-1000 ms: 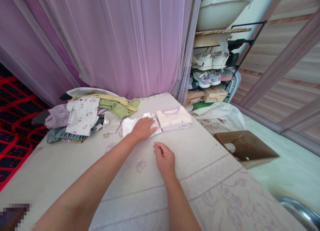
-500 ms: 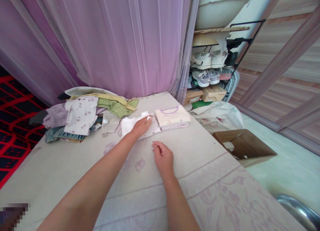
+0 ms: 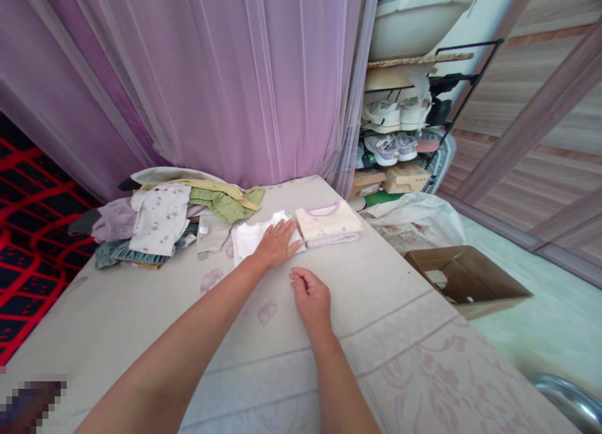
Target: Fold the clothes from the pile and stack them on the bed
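My left hand (image 3: 277, 243) lies flat with its fingers spread on a folded white garment (image 3: 247, 238), covering much of it. Closer to me, my right hand (image 3: 313, 296) hovers over or rests on the bed sheet (image 3: 263, 365), fingers curled in; whether anything is inside them I cannot see. Just right of the white garment sits a folded cream top (image 3: 329, 219) with a purple neckline, stacked on a patterned folded cloth (image 3: 333, 239).
A loose heap of clothes holds a white printed garment (image 3: 160, 217) and a green one (image 3: 221, 203). Beyond the bed's right edge stand a cardboard box (image 3: 498, 277), a plastic bag (image 3: 423, 214) and a shoe rack (image 3: 463, 101). A purple curtain (image 3: 235, 83) hangs behind.
My left hand has gone from bunched fingers on the white garment to a flat, spread palm, slightly nearer me. The right hand stays curled in about the same place.
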### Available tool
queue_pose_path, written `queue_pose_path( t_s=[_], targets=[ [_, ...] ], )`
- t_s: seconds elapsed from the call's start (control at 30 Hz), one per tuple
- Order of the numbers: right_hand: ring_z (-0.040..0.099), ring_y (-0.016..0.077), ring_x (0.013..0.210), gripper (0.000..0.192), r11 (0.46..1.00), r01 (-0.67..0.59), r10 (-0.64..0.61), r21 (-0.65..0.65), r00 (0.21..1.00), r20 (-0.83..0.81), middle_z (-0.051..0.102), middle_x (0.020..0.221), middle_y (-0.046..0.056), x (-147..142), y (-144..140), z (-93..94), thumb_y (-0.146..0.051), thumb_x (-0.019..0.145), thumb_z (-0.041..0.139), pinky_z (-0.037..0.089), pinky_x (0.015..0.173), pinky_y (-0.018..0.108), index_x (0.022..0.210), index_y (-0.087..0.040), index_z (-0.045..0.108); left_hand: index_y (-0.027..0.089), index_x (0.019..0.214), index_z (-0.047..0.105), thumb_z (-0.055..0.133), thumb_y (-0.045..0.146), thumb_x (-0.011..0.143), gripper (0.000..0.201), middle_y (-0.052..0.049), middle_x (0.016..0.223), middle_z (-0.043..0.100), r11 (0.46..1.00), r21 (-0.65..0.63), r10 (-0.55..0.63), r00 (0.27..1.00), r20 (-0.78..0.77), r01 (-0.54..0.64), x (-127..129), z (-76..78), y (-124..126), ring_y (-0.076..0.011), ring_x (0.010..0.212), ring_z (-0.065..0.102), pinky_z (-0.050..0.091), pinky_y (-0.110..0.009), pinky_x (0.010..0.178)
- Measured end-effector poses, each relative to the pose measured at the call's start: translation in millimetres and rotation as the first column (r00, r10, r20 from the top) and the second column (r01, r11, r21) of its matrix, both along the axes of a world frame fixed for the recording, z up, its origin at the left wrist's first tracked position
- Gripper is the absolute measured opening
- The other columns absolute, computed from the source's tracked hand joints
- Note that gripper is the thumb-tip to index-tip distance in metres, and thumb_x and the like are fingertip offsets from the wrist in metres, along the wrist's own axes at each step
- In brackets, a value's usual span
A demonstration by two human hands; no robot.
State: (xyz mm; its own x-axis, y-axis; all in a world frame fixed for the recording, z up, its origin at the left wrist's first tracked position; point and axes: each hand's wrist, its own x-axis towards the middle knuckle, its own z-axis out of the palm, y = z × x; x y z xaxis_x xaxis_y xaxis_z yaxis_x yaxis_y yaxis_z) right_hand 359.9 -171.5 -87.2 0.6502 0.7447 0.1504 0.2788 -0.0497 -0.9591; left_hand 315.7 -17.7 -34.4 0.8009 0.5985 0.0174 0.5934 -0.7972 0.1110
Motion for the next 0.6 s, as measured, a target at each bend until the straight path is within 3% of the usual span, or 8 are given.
queue_pose_path(
  t_s=[0.1, 0.2, 0.43, 0.6],
  targets=[
    [0.067, 0.0161, 0.08, 0.029, 1.0, 0.001, 0.0, -0.007, 1.0, 0.025, 0.074, 0.086, 0.002, -0.5, -0.4, 0.6, -0.028, 0.08, 0.045, 0.052, 0.079, 0.028, 0.093, -0.023, 0.071, 0.015, 0.144, 0.029, 0.02, 0.049, 0.095, 0.061, -0.01, 0.153, 0.026, 0.992, 0.058, 0.111, 0.992, 0.061, -0.114, 4.2, 2.6, 8.0, -0.0266, 0.142, 0.019, 0.018, -0.045, 0.114],
    [0.067, 0.0165, 0.081, 0.028, 1.0, -0.003, 0.003, -0.012, 0.999, 0.04, 0.074, 0.087, 0.003, -0.4, -1.1, 0.9, -0.028, 0.08, 0.046, 0.052, 0.08, 0.028, 0.093, -0.023, 0.071, 0.013, 0.145, 0.028, 0.023, 0.052, 0.093, 0.065, -0.012, 0.154, 0.024, 0.984, 0.028, 0.176, 0.984, 0.003, -0.176, 12.5, -1.5, 15.7, -0.0277, 0.142, 0.018, 0.017, -0.046, 0.114],
    [0.067, 0.0172, 0.084, 0.028, 1.0, 0.005, -0.004, -0.018, 0.998, 0.055, 0.074, 0.089, 0.003, -1.3, -1.5, 0.5, -0.028, 0.081, 0.046, 0.052, 0.08, 0.029, 0.093, -0.023, 0.071, 0.019, 0.146, 0.024, 0.026, 0.062, 0.089, 0.072, -0.009, 0.155, 0.019, 1.0, -0.018, 0.006, 0.997, -0.073, -0.007, 13.4, -10.3, 27.3, -0.0264, 0.143, 0.014, 0.012, -0.051, 0.113],
    [0.068, 0.0169, 0.084, 0.029, 1.0, -0.008, 0.008, 0.0, 0.999, 0.037, 0.074, 0.089, 0.003, 0.4, -0.3, -4.6, -0.03, 0.081, 0.046, 0.052, 0.079, 0.028, 0.093, -0.023, 0.071, 0.018, 0.145, 0.027, 0.03, 0.059, 0.089, 0.069, -0.01, 0.155, 0.019, 1.0, -0.001, 0.021, 0.998, -0.059, -0.021, 10.1, -2.1, 20.3, -0.0271, 0.143, 0.015, 0.013, -0.051, 0.113]
  ],
)
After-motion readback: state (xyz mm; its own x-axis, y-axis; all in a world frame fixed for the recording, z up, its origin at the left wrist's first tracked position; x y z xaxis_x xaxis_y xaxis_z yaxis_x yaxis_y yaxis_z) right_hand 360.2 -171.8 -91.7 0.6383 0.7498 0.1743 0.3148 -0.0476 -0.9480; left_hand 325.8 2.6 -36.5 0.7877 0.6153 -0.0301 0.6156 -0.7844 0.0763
